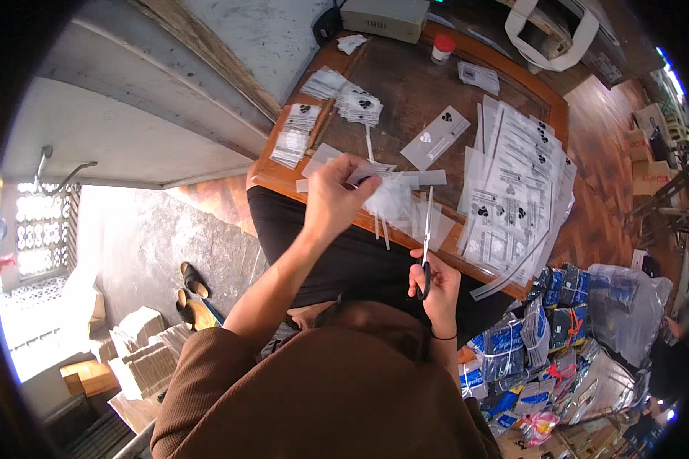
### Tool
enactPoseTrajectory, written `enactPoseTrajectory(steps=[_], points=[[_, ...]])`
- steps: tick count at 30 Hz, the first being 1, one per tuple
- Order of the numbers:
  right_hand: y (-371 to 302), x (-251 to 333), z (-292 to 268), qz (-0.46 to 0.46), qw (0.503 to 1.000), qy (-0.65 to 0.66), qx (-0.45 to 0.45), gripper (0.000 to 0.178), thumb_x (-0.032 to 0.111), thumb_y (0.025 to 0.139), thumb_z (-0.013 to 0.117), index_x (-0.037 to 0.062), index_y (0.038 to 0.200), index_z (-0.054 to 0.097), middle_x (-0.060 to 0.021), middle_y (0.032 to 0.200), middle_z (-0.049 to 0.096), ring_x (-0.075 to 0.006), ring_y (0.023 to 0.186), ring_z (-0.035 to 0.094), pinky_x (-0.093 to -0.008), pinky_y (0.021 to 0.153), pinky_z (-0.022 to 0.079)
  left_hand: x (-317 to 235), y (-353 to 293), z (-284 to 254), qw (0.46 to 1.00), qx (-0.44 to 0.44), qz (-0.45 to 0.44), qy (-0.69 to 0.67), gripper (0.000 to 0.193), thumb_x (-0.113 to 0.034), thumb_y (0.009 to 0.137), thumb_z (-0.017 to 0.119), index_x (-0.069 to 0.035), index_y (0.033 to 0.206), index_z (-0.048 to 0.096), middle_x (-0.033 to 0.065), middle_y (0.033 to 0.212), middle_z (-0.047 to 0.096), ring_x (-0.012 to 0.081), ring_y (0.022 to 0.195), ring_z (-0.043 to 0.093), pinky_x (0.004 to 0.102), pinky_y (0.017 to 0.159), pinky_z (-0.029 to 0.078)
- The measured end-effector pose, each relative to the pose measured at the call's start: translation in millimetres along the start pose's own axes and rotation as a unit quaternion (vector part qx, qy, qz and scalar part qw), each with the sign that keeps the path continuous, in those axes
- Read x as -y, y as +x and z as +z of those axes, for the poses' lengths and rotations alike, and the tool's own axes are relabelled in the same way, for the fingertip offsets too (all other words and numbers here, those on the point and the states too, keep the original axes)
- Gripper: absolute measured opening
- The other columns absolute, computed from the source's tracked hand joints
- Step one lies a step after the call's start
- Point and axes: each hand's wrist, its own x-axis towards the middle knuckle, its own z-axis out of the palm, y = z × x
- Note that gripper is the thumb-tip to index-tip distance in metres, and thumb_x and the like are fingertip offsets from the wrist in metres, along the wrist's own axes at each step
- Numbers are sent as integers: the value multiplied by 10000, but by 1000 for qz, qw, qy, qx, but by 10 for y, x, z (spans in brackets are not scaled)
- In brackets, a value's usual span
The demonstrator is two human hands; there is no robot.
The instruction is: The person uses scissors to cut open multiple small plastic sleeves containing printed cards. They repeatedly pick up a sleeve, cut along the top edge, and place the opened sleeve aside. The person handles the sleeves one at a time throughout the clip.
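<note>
Clear plastic packet [386,195] held above table edge [283,180], pinched in left hand [333,200], fingers closed on its top. Right hand [436,287] grips black-handled scissors [426,245], fingers through loops, blades upright and nearly shut. Judgement: keep packet taut, steady it and align blades squarely before cutting. Cut strips [381,229] hang below; printed sheets [513,191] lie just right.
</note>
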Motion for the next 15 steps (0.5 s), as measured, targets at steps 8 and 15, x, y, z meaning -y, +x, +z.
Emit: enactPoseTrajectory(steps=[8, 15], points=[[-42, 40, -36, -10, 1000, -19, -2, 286, 46, 947, 715, -57, 1208, 655, -17, 686, 596, -76, 545, 554, -226, 510, 459, 74, 674, -987, 980, 8, 32, -196, 129, -25, 946, 687, 15, 1068, 703, 46, 1000, 719, 101, 891, 647, 254, 816, 518], [-81, 75, -47, -10, 999, -33, -5, 303, 38, 939, 719, -52, 1223, 661, -14, 687, 601, -74, 553, 569, -221, 515, 462, -70, 1241, -1330, 967, 90, 104, 216, 332, -60, 922, 718, -36, 1253, 691, 62, 932, 723, 124, 813, 652, 266, 754, 523]])
